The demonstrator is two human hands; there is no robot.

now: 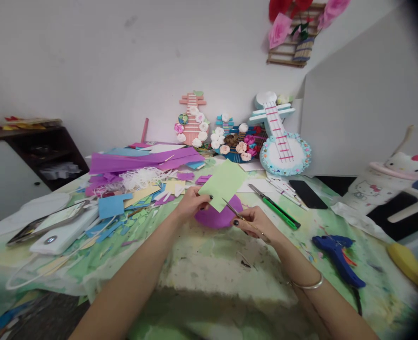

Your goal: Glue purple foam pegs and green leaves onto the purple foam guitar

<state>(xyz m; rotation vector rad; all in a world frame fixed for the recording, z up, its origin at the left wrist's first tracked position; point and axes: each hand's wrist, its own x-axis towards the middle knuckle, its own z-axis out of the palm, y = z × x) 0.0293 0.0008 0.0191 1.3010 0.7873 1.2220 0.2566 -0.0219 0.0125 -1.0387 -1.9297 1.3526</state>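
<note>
My left hand [191, 204] pinches the lower left edge of a light green sheet of paper [225, 182], held tilted above the table. In my right hand [256, 224] is a slim pair of scissors [235, 211], whose tip points up and left at the sheet's lower corner. Whether the blades touch the paper I cannot tell. Beneath the sheet, a purple rounded piece [216, 218] lies on the table, partly hidden by the paper and my hands.
A green utility knife [280, 211], a black phone [308, 194] and a blue glue gun [338, 257] lie to the right. Paper scraps and purple crepe paper [138, 163] cover the left, near a white power bank [64, 231]. Decorated instrument models [283, 151] stand at the back.
</note>
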